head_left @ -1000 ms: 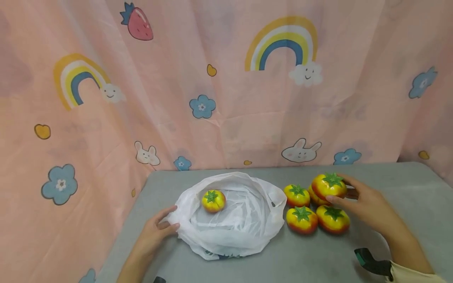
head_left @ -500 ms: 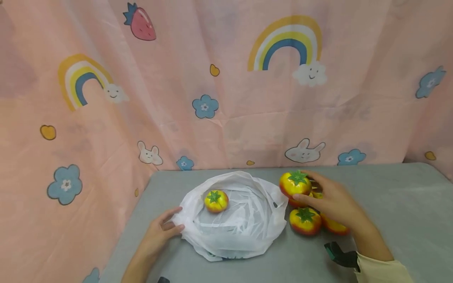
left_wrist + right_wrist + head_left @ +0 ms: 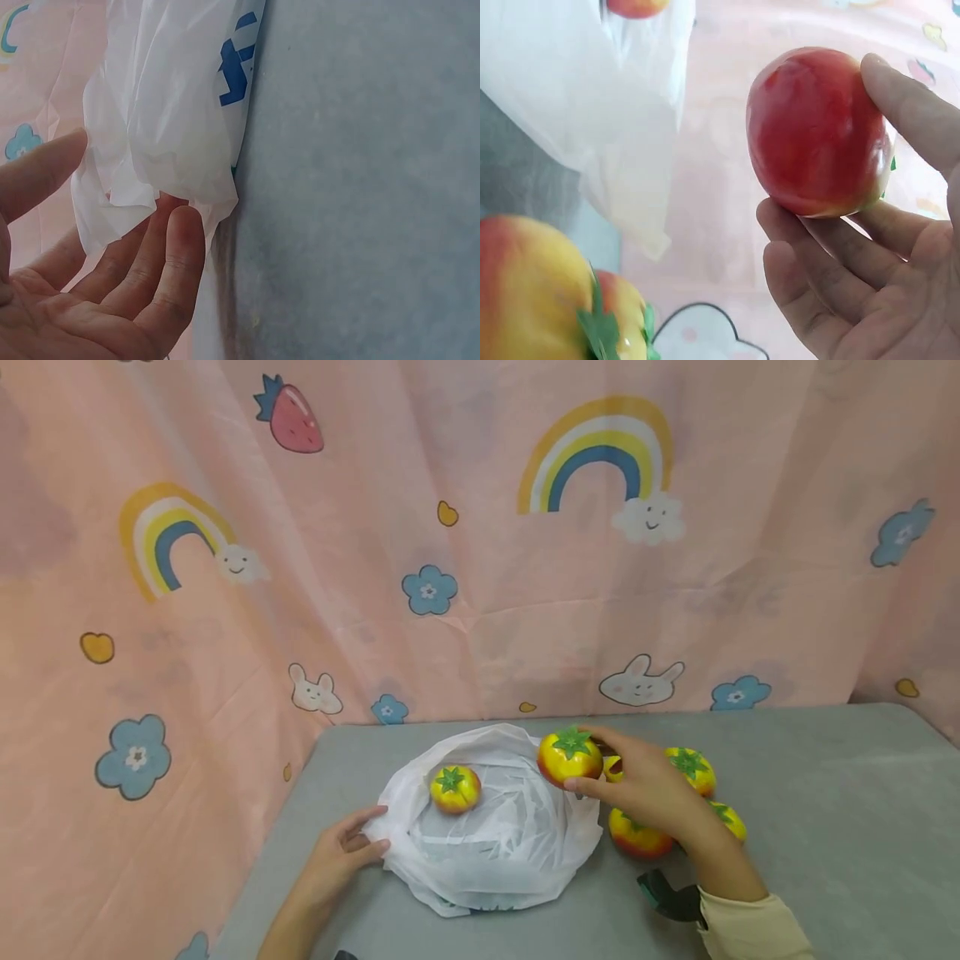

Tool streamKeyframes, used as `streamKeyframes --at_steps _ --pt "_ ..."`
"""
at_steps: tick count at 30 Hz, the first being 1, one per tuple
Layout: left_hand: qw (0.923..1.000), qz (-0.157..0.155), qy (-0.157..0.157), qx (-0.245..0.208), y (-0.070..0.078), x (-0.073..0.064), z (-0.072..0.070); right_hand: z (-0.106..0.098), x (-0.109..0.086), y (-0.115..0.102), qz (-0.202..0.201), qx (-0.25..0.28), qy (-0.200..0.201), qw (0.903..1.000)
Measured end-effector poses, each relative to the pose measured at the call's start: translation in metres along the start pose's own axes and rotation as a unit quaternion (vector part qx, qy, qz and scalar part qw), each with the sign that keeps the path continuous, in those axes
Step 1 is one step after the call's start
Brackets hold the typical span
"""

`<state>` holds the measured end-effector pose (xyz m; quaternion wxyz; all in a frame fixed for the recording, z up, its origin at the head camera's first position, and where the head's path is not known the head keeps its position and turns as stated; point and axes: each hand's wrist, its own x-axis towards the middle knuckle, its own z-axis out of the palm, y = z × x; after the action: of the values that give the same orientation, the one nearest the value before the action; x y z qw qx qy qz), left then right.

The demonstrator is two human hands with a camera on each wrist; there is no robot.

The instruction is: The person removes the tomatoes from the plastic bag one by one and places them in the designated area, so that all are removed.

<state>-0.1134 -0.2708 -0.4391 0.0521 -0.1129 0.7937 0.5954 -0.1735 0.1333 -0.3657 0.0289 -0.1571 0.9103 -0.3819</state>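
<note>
A white plastic bag [image 3: 495, 868] lies with its mouth spread wide on the table, and one yellow-red tomato [image 3: 455, 789] with a green calyx sits inside at the left. My left hand [image 3: 341, 852] holds the bag's left edge; in the left wrist view the thumb and fingers lie on either side of the thin plastic [image 3: 172, 97]. My right hand [image 3: 652, 785] grips another glossy, artificial-looking tomato [image 3: 570, 758] above the bag's right rim. Seen from the right wrist, its red underside [image 3: 817, 131] faces the camera, between thumb and fingers.
Several more tomatoes [image 3: 690, 768] stand in a cluster right of the bag, partly hidden by my right hand and forearm. The grey table [image 3: 840, 827] ends at a pink printed curtain [image 3: 480, 552] behind. A dark wrist device [image 3: 667, 897] sits below my right wrist.
My right hand has carried the held tomato left, from above the cluster to the bag's right rim. The left hand has stayed at the bag's left edge.
</note>
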Motion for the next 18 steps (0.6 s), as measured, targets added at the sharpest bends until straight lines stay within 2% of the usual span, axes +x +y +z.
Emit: streamKeyframes --at_steps 10,18 --pt "0.9996 0.0 0.009 0.025 -0.003 0.0 -0.003 0.019 0.006 -0.012 -0.023 0.001 -0.004 0.9997" --pt "0.9999 0.004 0.008 0.014 -0.005 0.001 -0.001 0.035 0.019 -0.022 -0.031 0.025 -0.028 0.9988"
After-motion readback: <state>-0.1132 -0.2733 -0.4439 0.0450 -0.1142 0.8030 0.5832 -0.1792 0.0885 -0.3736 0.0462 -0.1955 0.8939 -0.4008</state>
